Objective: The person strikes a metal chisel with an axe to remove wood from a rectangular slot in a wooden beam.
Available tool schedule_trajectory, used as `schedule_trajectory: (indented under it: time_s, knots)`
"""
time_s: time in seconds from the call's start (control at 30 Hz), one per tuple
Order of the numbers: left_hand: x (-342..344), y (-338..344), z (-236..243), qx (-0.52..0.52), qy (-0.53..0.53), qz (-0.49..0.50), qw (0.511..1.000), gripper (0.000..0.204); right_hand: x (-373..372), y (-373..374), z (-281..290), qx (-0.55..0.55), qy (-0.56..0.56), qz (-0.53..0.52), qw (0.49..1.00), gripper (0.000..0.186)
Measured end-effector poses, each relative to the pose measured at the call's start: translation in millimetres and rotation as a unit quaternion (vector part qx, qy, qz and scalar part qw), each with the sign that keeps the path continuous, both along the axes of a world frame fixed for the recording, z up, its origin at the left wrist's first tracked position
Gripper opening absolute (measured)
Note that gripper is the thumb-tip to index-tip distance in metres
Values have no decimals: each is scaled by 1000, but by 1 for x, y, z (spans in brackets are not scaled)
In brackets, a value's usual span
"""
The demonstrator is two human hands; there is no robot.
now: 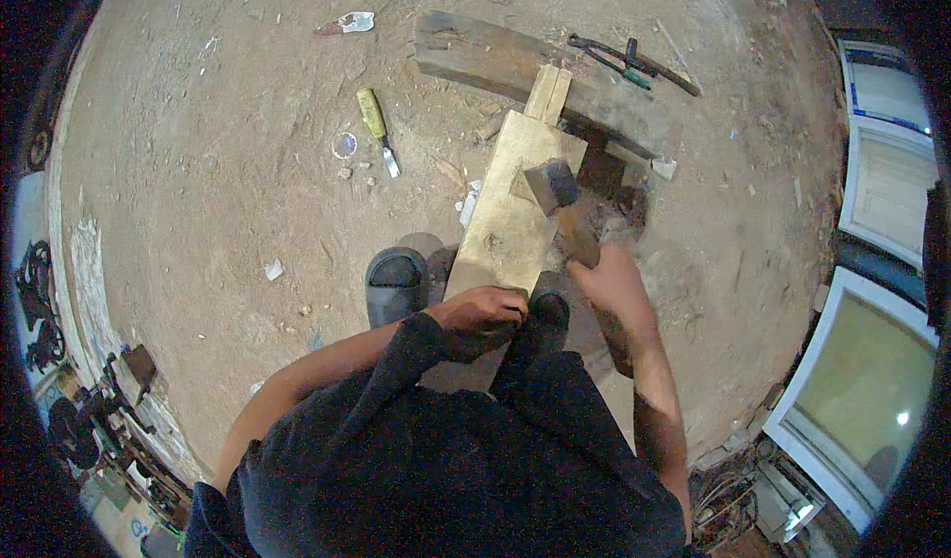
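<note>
A pale wooden plank (500, 206), narrowed to a tongue at its far end, slopes from me up against a weathered timber beam (466, 51) on the ground. My left hand (482, 312) is closed at the plank's near end, the fingers curled and partly hidden. In my right hand (616, 283) is the wooden handle of a short tool with a dark metal head (561, 182), like a hatchet or adze. That head is over the plank's right half; whether it touches the wood I cannot tell.
Left of the plank lies a chisel (371, 114) with a yellow handle. A red and white pointed piece (347, 23) is farther off. Dark hand tools (629, 61) lie by the beam. White-framed panels (862, 390) line the right side; metal clutter (99, 429) is at left.
</note>
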State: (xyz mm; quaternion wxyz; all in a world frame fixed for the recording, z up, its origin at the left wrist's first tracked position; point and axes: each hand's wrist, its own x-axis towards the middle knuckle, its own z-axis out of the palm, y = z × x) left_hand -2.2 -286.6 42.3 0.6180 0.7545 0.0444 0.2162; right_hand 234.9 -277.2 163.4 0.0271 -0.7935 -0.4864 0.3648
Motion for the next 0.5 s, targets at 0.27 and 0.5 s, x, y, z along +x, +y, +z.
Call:
schedule_trajectory:
  time_s: [0.27, 0.5]
  knots:
    - [2, 6, 17, 5, 46, -10, 999, 18, 11, 10, 39, 134, 129, -19, 982, 26]
    - [3, 0, -8, -41, -21, -31, 998, 18, -7, 17, 12, 257, 133, -50, 956, 26]
